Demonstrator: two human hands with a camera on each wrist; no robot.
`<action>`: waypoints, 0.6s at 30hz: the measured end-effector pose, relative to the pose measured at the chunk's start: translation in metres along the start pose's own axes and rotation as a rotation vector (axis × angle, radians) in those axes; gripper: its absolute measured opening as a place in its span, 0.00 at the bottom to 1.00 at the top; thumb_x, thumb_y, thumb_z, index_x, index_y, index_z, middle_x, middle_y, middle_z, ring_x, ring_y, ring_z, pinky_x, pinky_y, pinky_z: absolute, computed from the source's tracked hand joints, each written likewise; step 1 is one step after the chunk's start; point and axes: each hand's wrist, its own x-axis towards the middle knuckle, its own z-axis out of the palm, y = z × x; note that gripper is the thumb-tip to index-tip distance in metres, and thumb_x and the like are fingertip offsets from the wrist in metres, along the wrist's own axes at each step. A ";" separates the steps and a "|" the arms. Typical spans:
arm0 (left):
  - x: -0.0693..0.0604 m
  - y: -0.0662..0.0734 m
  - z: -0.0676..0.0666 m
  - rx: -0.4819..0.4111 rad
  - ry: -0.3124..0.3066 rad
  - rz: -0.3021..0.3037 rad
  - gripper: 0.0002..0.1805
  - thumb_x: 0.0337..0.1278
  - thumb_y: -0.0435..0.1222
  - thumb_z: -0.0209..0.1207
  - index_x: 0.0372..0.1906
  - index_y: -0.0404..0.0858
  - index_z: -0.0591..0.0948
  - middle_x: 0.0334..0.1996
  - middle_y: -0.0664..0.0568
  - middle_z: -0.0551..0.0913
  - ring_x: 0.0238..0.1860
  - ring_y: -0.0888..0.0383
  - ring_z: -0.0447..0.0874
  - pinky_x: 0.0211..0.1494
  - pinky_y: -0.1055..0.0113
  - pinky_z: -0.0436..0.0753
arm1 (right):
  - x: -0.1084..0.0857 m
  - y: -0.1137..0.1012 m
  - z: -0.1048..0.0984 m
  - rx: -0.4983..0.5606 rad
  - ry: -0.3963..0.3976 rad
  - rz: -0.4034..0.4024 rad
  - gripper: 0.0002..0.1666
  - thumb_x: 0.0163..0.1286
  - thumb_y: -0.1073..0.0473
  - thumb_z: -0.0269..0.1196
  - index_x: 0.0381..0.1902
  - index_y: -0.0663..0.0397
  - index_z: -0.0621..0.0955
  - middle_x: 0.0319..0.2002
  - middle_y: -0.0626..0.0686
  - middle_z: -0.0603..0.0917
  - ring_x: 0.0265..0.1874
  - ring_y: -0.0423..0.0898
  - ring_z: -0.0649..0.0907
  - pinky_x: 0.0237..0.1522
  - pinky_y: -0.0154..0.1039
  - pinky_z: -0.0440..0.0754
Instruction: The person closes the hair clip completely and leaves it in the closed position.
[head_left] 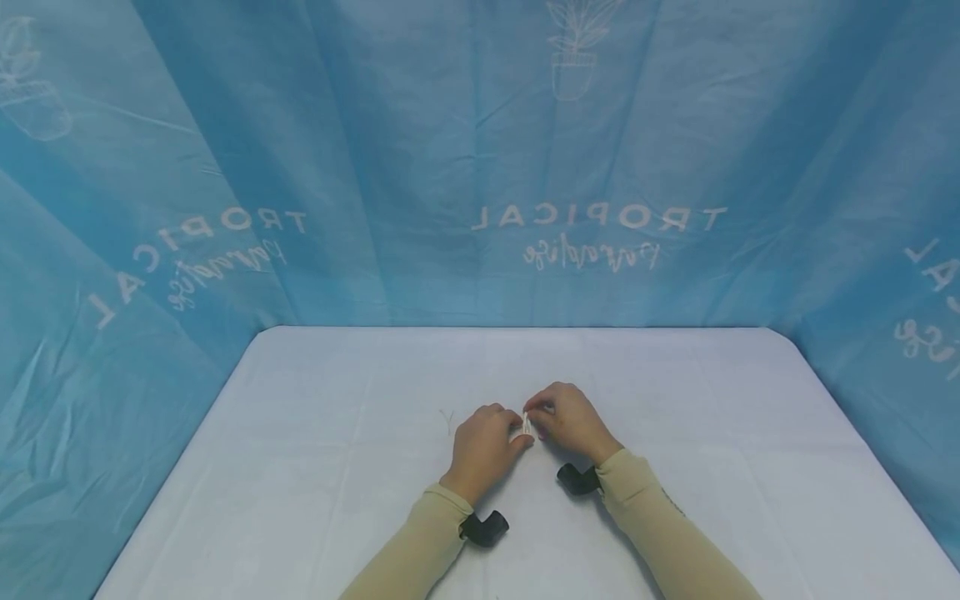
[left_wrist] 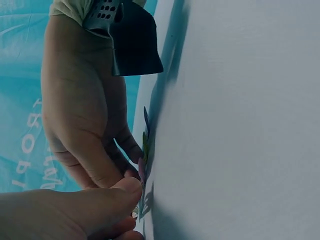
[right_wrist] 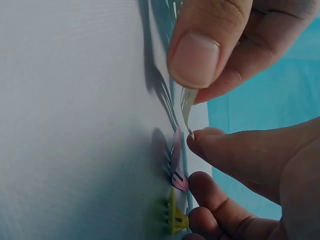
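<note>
In the head view, my left hand (head_left: pixel 483 446) and right hand (head_left: pixel 572 419) meet at the tabletop's middle. Between their fingertips is a small, narrow white strip (head_left: pixel 527 425), of a kind I cannot tell. The right wrist view shows the strip (right_wrist: pixel 187 107) running from the left thumb (right_wrist: pixel 195 55) to the right hand's fingertips (right_wrist: pixel 197 140); both hands pinch it. By the right hand's lower fingers are a pink toothed piece (right_wrist: pixel 176 162) and a yellow toothed piece (right_wrist: pixel 175 215), like little hair clips. They sit low, near the tabletop, and the right hand hides them in the head view.
The white-covered table (head_left: pixel 300 483) spreads around the hands. Thin, thread-like strands (head_left: pixel 447 421) lie left of the left hand. Black wrist mounts (head_left: pixel 486 529) stick out from both sleeves. A blue printed curtain (head_left: pixel 420 167) hangs behind and at both sides.
</note>
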 end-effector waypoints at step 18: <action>0.000 -0.001 0.004 0.009 -0.013 -0.001 0.16 0.48 0.50 0.74 0.36 0.44 0.89 0.29 0.57 0.83 0.28 0.62 0.79 0.27 0.70 0.77 | 0.001 0.001 0.001 -0.012 -0.015 0.027 0.07 0.70 0.61 0.65 0.37 0.56 0.89 0.34 0.50 0.86 0.41 0.50 0.82 0.52 0.53 0.77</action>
